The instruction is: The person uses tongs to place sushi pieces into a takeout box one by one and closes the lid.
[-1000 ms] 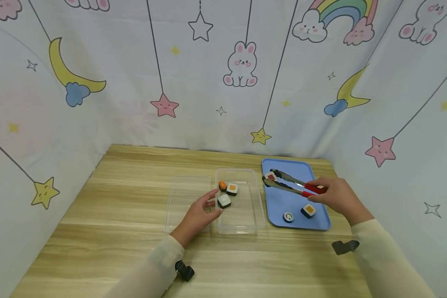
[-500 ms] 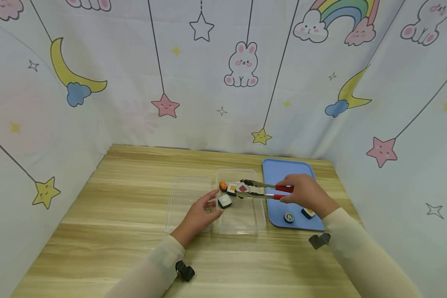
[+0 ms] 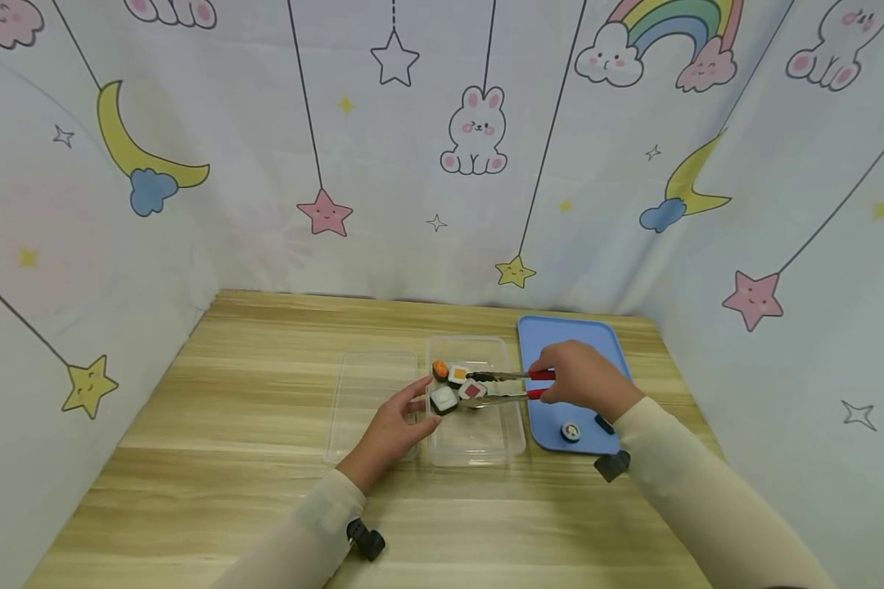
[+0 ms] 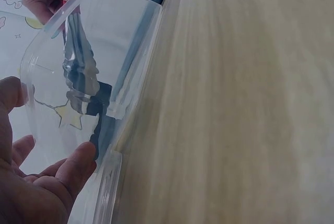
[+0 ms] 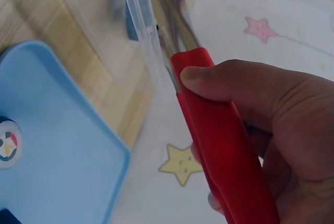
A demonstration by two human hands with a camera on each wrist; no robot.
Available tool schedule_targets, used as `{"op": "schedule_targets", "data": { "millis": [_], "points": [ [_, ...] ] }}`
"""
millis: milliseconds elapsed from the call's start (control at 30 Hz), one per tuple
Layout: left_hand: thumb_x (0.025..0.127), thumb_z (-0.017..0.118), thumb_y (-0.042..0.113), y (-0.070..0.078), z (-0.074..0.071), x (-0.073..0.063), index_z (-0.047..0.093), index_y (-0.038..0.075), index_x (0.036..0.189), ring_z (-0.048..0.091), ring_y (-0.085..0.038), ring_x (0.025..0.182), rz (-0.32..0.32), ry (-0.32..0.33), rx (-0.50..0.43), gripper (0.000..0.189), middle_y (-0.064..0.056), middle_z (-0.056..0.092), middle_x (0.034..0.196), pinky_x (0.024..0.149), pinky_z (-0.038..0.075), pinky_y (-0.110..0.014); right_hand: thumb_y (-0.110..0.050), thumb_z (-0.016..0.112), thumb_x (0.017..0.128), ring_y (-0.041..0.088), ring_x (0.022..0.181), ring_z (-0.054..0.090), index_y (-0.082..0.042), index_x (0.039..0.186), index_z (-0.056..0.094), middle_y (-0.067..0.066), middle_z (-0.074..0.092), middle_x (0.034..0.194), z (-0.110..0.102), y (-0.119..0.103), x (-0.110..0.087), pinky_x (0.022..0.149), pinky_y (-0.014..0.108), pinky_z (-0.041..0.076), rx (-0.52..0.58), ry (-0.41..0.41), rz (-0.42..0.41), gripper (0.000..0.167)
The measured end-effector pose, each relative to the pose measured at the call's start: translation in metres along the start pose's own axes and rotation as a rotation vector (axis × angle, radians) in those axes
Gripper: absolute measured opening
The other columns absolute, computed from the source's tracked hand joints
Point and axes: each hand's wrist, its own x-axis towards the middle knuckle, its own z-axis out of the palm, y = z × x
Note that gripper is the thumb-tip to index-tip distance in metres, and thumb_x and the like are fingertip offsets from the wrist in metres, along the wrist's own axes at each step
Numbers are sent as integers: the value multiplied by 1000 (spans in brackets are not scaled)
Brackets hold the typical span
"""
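Note:
My right hand (image 3: 585,380) grips red-handled metal tongs (image 5: 219,140), which reach leftward over the right wall of a clear plastic container (image 3: 479,448). Between the tong tips is a toy sushi roll with a dark red centre (image 3: 473,391); whether it touches the container floor is unclear. Close around it in the container lie an orange-topped sushi (image 3: 440,370), a yellow-centred roll (image 3: 457,375) and a white-topped sushi (image 3: 444,399). My left hand (image 3: 390,429) touches the container's left wall, its fingers spread and relaxed, as the left wrist view (image 4: 42,182) also shows.
A blue tray (image 3: 548,327) to the right bears a small round roll (image 3: 570,431) and another dark-sided piece (image 3: 604,423), partly hidden by the right arm. Left of the container lies a clear lid (image 3: 361,368) on the wooden table (image 3: 265,393). A patterned curtain (image 3: 412,270) stands behind.
The right hand has carried the red-centred roll in the tongs leftward from above the tray, then down into the container beside the other pieces. The left hand has stayed put.

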Motion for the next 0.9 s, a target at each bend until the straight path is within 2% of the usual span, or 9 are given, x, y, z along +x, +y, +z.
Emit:
{"op": "schedule_targets", "data": {
  "millis": [300,500,633,767,900],
  "points": [
    [95,77,18,-1,0,1,47,18,158,57,-34,133,0,0,-1,70,-18,50,155,93,57,-46,-11,88,77,16,87,64,-9,112,82,-2,74,98,-1,-8,4,75,35,57,9,-24,30,36],
    [95,77,17,-2,0,1,47,18,158,57,-34,133,-2,3,-14,70,-17,49,155,94,57,-46,-17,89,78,17,84,63,-11,116,81,-1,72,98,-2,1,0,72,37,55,13,2,37,39],
    [95,77,17,-4,1,0,47,18,158,57,-34,133,0,7,-16,69,-17,49,155,94,57,-47,-22,90,80,19,86,63,-12,118,79,-2,71,100,-5,17,-9,73,38,55,62,49,69,41],
    [96,76,17,-4,1,1,47,19,157,58,-33,133,2,10,-14,68,-16,50,155,95,56,-47,-26,89,82,24,94,63,-10,125,75,4,72,109,-9,41,-27,78,42,57,121,101,170,48],
    [96,76,17,-6,1,2,48,19,157,58,-33,132,9,12,-4,67,-17,50,154,95,56,-47,-27,89,83,28,95,63,-5,129,72,12,72,113,-11,68,-51,78,45,58,140,142,254,54]
  ]
}}
